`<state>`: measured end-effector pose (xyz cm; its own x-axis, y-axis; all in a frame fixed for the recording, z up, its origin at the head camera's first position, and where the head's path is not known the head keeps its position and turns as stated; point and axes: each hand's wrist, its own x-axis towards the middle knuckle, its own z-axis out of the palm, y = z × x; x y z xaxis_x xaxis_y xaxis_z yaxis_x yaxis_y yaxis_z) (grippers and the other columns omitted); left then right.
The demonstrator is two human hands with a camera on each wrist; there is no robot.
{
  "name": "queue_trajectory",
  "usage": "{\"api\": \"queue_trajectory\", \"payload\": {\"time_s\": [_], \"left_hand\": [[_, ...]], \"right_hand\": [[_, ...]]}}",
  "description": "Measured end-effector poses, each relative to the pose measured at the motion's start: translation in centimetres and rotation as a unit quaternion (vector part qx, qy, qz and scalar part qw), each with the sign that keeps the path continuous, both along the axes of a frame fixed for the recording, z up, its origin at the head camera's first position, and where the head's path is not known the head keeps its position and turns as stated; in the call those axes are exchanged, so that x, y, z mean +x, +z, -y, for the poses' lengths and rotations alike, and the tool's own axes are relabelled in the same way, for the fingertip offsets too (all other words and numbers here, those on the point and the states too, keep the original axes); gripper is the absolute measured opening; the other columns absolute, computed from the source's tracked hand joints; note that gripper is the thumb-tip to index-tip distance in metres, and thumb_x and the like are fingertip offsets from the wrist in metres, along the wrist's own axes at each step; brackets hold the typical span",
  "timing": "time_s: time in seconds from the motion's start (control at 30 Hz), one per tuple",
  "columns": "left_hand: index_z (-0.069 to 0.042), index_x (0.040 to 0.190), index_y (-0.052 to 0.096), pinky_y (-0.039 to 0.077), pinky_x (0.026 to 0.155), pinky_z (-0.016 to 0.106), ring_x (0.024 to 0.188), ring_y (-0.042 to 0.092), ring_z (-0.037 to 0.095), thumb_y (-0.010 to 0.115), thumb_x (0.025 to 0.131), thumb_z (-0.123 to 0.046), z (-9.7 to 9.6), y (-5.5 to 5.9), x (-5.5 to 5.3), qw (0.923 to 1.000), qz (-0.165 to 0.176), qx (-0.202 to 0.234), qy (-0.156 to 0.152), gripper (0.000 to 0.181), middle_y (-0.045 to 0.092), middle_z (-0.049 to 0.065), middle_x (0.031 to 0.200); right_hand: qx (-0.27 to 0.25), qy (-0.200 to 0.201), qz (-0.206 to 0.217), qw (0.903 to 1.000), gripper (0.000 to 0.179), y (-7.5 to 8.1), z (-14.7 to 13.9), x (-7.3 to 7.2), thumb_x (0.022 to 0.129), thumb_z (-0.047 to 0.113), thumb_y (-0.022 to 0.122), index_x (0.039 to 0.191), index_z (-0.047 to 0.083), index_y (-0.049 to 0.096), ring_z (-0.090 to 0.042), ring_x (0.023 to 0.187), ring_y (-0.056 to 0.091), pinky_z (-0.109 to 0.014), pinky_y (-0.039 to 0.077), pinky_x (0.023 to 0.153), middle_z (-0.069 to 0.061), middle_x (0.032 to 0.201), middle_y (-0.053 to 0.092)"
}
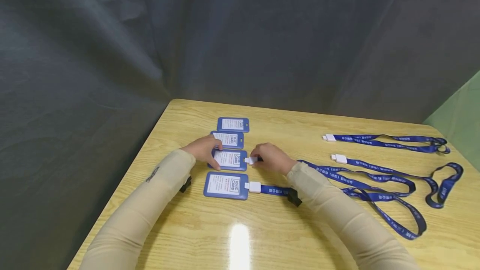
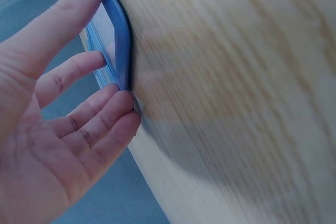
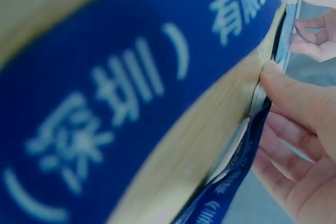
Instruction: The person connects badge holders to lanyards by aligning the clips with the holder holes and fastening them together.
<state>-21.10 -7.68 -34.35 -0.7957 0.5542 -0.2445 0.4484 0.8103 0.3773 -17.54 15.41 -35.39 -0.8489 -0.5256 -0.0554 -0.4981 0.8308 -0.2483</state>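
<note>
My left hand [image 1: 203, 150] holds a blue badge holder [image 1: 227, 160] by its long edges at the left end, thumb on the near side and fingers on the far side. In the left wrist view the fingertips meet the blue frame [image 2: 123, 51]. My right hand [image 1: 273, 158] pinches a white lanyard clip [image 1: 252, 160] whose tip is at the slotted end of that holder. Behind this hand, the clip's blue strap is partly hidden. Close below lies another badge holder [image 1: 226, 185] with a white clip [image 1: 255, 187] at its slot and a blue strap [image 1: 273, 190] running right under my sleeve.
Two more badge holders [image 1: 233, 124] lie above the held one on the wooden table [image 1: 195, 232]. At the right, two separate lanyards [image 1: 382, 141] have white clips facing left. Loops of blue strap [image 1: 403, 220] spread beside my right forearm. A dark curtain [image 1: 285, 45] hangs behind.
</note>
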Motion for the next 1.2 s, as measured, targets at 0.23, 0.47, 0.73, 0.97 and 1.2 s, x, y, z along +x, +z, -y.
{"api": "queue_trajectory", "payload": {"time_s": [0.23,0.47,0.73,0.97,1.2], "left_hand": [[-0.005,0.110,0.060,0.046,0.094,0.035,0.092,0.052,0.020,0.085,0.064,-0.028,-0.3,0.1,-0.1,0.9997,-0.016,-0.013,-0.009,0.057,0.055,0.012,0.106],[-0.004,0.111,0.060,0.046,0.092,0.035,0.091,0.052,0.021,0.085,0.065,-0.027,-1.1,0.8,-0.6,0.9991,-0.029,-0.023,-0.020,0.057,0.055,0.012,0.107],[-0.004,0.115,0.058,0.045,0.097,0.038,0.093,0.051,0.020,0.083,0.068,-0.028,0.0,-0.5,0.5,0.9999,0.002,-0.011,-0.003,0.059,0.053,0.013,0.109],[-0.005,0.120,0.056,0.042,0.103,0.042,0.100,0.050,0.022,0.082,0.069,-0.030,1.0,-1.0,0.8,0.9999,0.016,0.000,0.000,0.062,0.052,0.013,0.116],[-0.002,0.122,0.055,0.041,0.103,0.044,0.103,0.051,0.025,0.081,0.070,-0.031,0.8,-0.1,0.0,0.9990,0.016,0.002,-0.041,0.065,0.053,0.016,0.117]], "right_hand": [[0.007,0.008,-0.004,0.9999,0.021,0.4,0.3,-0.2,0.080,0.014,0.072,0.098,0.003,0.071,-0.016,0.083,0.063,-0.031,0.054,0.078,-0.009,0.096,0.071],[0.016,-0.022,-0.004,0.9996,0.022,0.9,-0.1,-0.2,0.081,0.015,0.072,0.100,0.004,0.070,-0.014,0.080,0.060,-0.031,0.053,0.079,-0.008,0.096,0.070],[0.019,-0.013,0.003,0.9997,0.036,2.0,-2.7,0.4,0.085,0.021,0.067,0.116,0.001,0.062,-0.022,0.093,0.063,-0.036,0.054,0.083,-0.013,0.107,0.066],[0.024,-0.063,-0.010,0.9977,0.031,3.7,-10.6,0.6,0.086,0.011,0.065,0.112,-0.005,0.062,-0.033,0.095,0.064,-0.042,0.054,0.082,-0.022,0.107,0.066],[0.029,-0.129,0.001,0.9912,0.028,4.0,-18.2,1.9,0.085,0.009,0.065,0.107,-0.009,0.063,-0.036,0.092,0.063,-0.048,0.053,0.081,-0.025,0.102,0.066]]}}
